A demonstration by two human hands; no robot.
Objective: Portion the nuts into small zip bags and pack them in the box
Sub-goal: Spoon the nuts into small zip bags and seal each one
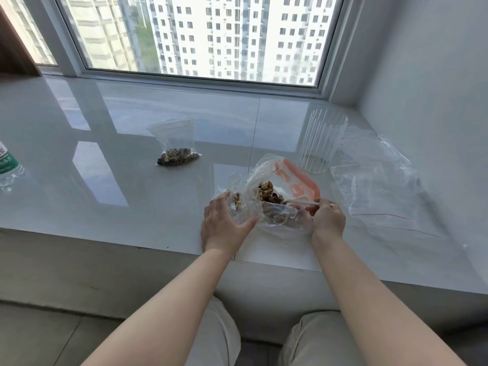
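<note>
Nuts sit mostly in the big open bag w/ orange print (290, 180), lying on the white sill (105, 154) right in front of the person, between both hands.

Largest first: sill runs under the window (200, 35). Flat empty zip bags (383, 186) lie spread at right. Ribbed clear glass (320, 141) stands upright just behind the big bag, looks empty. Water bottle (9, 165) at far left edge. One small zip bag, already filled (178, 154), lies apart, toward the window. No box in view.

Small bag being filled (237, 204) is beside the big bag's left side, some nuts (236, 200) already in it. Left hand (224, 223) has fingers fairly straight and spread, cupping/pressing that bag, not clenched. Right hand (328, 217) has fingers curled round a thin white handle, prob. a spoon (301, 202), whose tip goes into the nut pile; bowl of it is hidden.

Step in hand, as I judge: scoop from big bag → small bag. To do it well: keep small bag's mouth held wide and upright w/ left hand, bring scoop low over the mouth before tipping, match the amt to the finished bag, leave the zip strip free of crumbs so it seals. Risk: limp film folds shut and nuts spill on the glossy sill.
</note>
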